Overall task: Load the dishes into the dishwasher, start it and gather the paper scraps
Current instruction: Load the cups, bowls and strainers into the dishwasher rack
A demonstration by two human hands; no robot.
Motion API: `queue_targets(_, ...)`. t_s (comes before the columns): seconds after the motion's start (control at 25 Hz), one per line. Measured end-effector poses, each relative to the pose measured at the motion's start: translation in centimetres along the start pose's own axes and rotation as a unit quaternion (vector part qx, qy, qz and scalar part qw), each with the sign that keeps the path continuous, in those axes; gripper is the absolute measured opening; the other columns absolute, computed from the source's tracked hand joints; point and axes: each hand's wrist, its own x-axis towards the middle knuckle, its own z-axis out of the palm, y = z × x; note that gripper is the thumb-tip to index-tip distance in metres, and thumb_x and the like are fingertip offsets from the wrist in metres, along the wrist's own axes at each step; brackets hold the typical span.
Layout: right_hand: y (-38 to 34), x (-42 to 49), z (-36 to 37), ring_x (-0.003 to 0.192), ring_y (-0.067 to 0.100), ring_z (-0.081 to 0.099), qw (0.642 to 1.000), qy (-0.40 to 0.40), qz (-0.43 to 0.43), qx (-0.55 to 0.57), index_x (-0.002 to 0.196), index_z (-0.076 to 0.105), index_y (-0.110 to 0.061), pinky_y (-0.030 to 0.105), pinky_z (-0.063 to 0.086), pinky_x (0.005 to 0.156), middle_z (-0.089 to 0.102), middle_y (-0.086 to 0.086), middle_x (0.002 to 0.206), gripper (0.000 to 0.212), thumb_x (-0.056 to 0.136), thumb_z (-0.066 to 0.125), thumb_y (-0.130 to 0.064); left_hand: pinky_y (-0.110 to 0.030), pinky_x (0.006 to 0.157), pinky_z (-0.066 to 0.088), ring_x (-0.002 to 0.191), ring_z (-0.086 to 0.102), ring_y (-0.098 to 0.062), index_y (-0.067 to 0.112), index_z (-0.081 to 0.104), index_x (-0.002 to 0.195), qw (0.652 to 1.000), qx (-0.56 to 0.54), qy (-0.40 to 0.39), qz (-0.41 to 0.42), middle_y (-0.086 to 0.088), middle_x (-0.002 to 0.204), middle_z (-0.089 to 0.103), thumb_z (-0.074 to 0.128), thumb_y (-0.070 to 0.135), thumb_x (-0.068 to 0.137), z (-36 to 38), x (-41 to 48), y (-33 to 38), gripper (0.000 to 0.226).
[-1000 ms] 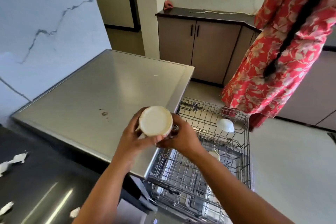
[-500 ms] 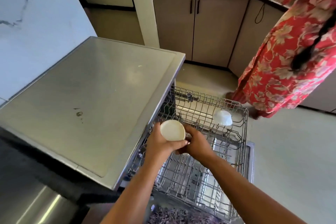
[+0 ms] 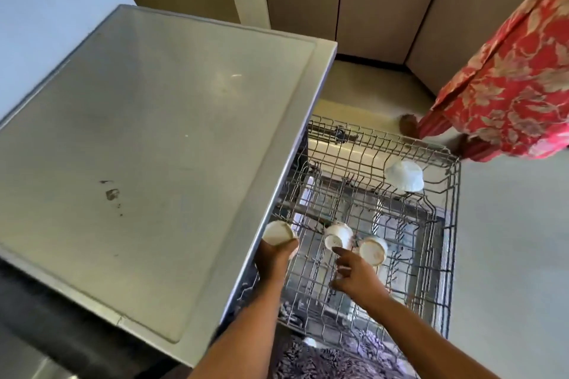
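Fingers (image 3: 288, 245) of the left hand (image 3: 274, 260) were curled round a small white cup (image 3: 278, 233), held base-up at the near left corner of the pulled-out rack (image 3: 448, 224), tight against the edge of the dishwasher top (image 3: 154, 148). The left forearm was nearly straight, wrist in line. The right hand (image 3: 354, 278) held nothing and hovered palm-down over the rack with its index finger stretched forward and the other fingers loosely bent. The fingertip was at the rim of a second cup (image 3: 338, 236); contact unclear. A third cup (image 3: 373, 250) sat tilted just right of it. A white bowl (image 3: 404, 175) sat upside down at the rack's far right corner. A person in a red floral garment (image 3: 508, 86) stood beyond the rack. A patterned rug (image 3: 323, 360) lay below.
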Motion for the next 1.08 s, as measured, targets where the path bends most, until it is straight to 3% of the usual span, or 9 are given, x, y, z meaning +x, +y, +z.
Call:
queue_targets(0.12, 0.8, 0.3, 0.7, 0.107, 0.022, 0.057, 1.0, 0.006, 0.017, -0.001, 0.14, 0.039, -0.019, 0.031, 0.049, 0.088, 0.057, 0.008, 0.126, 0.077, 0.073, 0.076, -0.009, -0.046, 0.098, 0.045, 0.116, 0.052, -0.032, 0.006, 0.04, 0.134, 0.999, -0.002, 0.012, -0.035, -0.017, 0.129, 0.052, 0.086, 0.018, 0.061, 0.7, 1.6, -0.4, 0.087)
queue_targets(0.28, 0.8, 0.5, 1.2, 0.107, 0.021, 0.057, 1.0, 0.011, 0.023, 0.002, 0.139, 0.039, -0.02, 0.031, 0.051, 0.089, 0.057, 0.007, 0.126, 0.074, 0.075, 0.074, -0.009, -0.044, 0.1, 0.043, 0.118, 0.051, -0.032, 0.001, 0.04, 0.134, 0.998, 0.008, 0.023, -0.053, -0.019, 0.131, 0.051, 0.083, 0.017, 0.066, 1.0, 2.4, -0.6, 0.082)
queue_targets(0.44, -0.1, 0.8, 0.9, 0.111, 0.02, 0.056, 1.0, 0.01, 0.016, -0.006, 0.139, 0.039, -0.018, 0.025, 0.047, 0.084, 0.056, 0.006, 0.128, 0.07, 0.078, 0.071, -0.011, -0.047, 0.093, 0.049, 0.109, 0.056, -0.03, 0.001, 0.047, 0.126, 0.996, -0.017, 0.047, -0.078, -0.017, 0.121, 0.057, 0.084, 0.019, 0.064, 1.1, 2.3, -1.1, 0.075)
queue_targets(0.6, -0.5, 1.3, 0.6, 0.11, 0.019, 0.057, 1.0, 0.021, 0.01, -0.005, 0.137, 0.041, -0.018, 0.03, 0.049, 0.09, 0.058, 0.006, 0.125, 0.068, 0.077, 0.072, -0.012, -0.044, 0.092, 0.05, 0.094, 0.054, -0.023, 0.002, 0.051, 0.121, 0.995, -0.034, 0.049, -0.077, -0.008, 0.099, 0.053, 0.081, 0.007, 0.067, 0.9, 1.5, -1.8, 0.062)
queue_targets(0.8, -0.5, 1.7, 0.6, 0.112, 0.02, 0.056, 1.0, 0.016, 0.012, -0.013, 0.137, 0.041, -0.017, 0.032, 0.049, 0.092, 0.058, 0.007, 0.126, 0.068, 0.078, 0.072, -0.011, -0.05, 0.093, 0.048, 0.112, 0.055, -0.033, 0.003, 0.043, 0.13, 0.996, -0.022, 0.044, -0.077, -0.019, 0.126, 0.054, 0.086, 0.023, 0.061, 1.3, 2.6, -1.6, 0.084)
queue_targets(0.92, -0.4, 1.5, 0.7, 0.113, 0.019, 0.055, 1.0, 0.009, 0.004, -0.024, 0.139, 0.039, -0.018, 0.023, 0.046, 0.086, 0.057, 0.005, 0.127, 0.068, 0.079, 0.071, -0.013, -0.049, 0.091, 0.049, 0.109, 0.057, -0.032, 0.006, 0.048, 0.126, 0.996, -0.017, 0.062, -0.07, -0.017, 0.122, 0.057, 0.086, 0.024, 0.059, 1.3, 2.3, -1.8, 0.08)
queue_targets(1.08, 0.0, 1.3, 0.5, 0.11, 0.017, 0.056, 0.999, 0.009, 0.003, -0.034, 0.137, 0.04, -0.019, 0.023, 0.045, 0.086, 0.058, 0.004, 0.126, 0.067, 0.078, 0.071, -0.013, -0.045, 0.087, 0.052, 0.095, 0.059, -0.026, 0.008, 0.052, 0.118, 0.995, -0.01, 0.094, -0.037, -0.01, 0.106, 0.061, 0.087, 0.021, 0.058, 0.6, 1.2, -2.3, 0.07)
